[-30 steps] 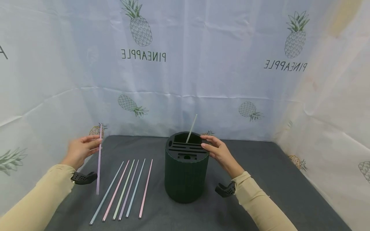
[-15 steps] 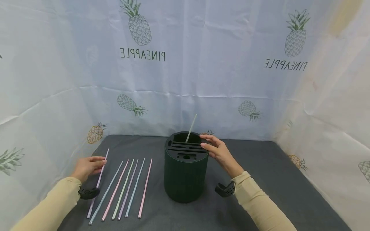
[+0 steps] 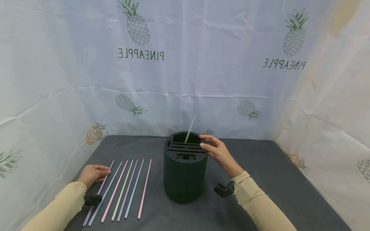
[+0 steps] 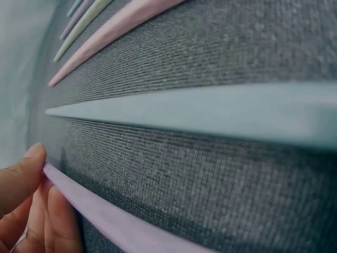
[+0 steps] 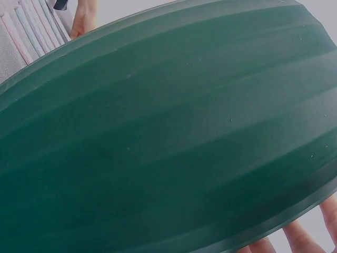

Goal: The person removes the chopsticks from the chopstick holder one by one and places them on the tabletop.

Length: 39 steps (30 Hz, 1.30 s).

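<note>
My left hand (image 3: 93, 175) is low over the table at the left, pinching the far end of a lilac chopstick (image 4: 105, 213) between thumb and fingers. That chopstick lies along the tabletop beside a light blue chopstick (image 4: 179, 109). Thumb and fingertips of my right hand (image 3: 218, 152) rest on the right rim of a dark green utensil holder (image 3: 185, 178), fingers loosely bent and spread. The holder stands upright, its ribbed wall filling most of the right wrist view. A pale green chopstick (image 3: 190, 128) leans out of its large rear opening.
Right of the blue chopstick lie a pink chopstick (image 3: 114, 192), a pale green one, another lilac, another blue and another pink chopstick (image 3: 144, 189), side by side. Narrow slots (image 3: 188, 147) cross the holder's top. A pineapple-printed curtain (image 3: 179, 64) hangs behind the dark table (image 3: 248, 192).
My left hand has come down and rightward, bringing the lilac chopstick from nearly upright to lying beside the blue one. My right hand has stayed on the holder's rim.
</note>
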Available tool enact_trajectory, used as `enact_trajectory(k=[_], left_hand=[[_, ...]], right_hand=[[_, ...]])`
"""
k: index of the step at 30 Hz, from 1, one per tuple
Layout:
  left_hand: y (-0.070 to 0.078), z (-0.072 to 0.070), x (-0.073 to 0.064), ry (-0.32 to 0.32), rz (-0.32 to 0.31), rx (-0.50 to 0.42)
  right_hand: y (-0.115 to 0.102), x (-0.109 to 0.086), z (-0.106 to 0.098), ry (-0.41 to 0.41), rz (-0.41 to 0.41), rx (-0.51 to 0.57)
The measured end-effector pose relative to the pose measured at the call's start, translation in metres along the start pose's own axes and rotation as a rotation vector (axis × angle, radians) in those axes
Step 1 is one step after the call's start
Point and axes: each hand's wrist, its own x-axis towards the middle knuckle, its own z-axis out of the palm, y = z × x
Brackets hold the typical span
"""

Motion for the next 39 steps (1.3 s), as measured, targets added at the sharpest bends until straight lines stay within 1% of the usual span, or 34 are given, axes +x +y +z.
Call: enact_trajectory(k=[2, 13, 21, 24, 26, 28, 30, 32, 33, 36, 37, 39], left_hand=[[-0.001, 0.001, 0.0, 0.008, -0.007, 0.013], [-0.001, 0.005, -0.002, 0.044, -0.004, 0.101], [-0.004, 0.003, -0.003, 0.051, -0.001, 0.122], [-0.004, 0.001, -0.003, 0.04, -0.015, 0.087], [-0.001, -0.001, -0.004, 0.027, -0.026, 0.041], [0.006, -0.004, -0.004, 0.013, -0.036, -0.023], [0.018, -0.007, -0.006, -0.002, -0.026, -0.092], [0.037, -0.008, -0.007, -0.012, 0.002, -0.193], [0.049, -0.008, -0.008, -0.022, 0.024, -0.245], [0.094, -0.004, -0.011, -0.047, 0.104, -0.384], [0.111, -0.001, -0.013, -0.06, 0.127, -0.416], [0.145, 0.006, -0.02, -0.094, 0.175, -0.44]], right_hand=[[0.0, 0.0, 0.0, 0.001, 0.0, 0.002], [-0.001, 0.0, 0.002, -0.008, -0.002, 0.0], [-0.001, 0.001, 0.003, -0.022, -0.005, 0.003], [-0.001, 0.0, 0.004, -0.022, -0.007, 0.005], [-0.001, 0.0, 0.004, -0.02, -0.009, 0.004], [0.0, 0.0, 0.005, -0.015, -0.008, 0.004], [0.0, -0.001, 0.004, -0.011, -0.005, -0.001], [-0.001, -0.001, 0.004, -0.004, 0.0, 0.0], [-0.001, -0.001, 0.003, -0.004, -0.001, -0.001], [0.0, -0.001, 0.001, -0.005, -0.003, -0.006], [0.0, -0.001, 0.001, -0.005, -0.004, -0.005], [0.0, 0.0, 0.0, -0.005, -0.004, -0.007]])
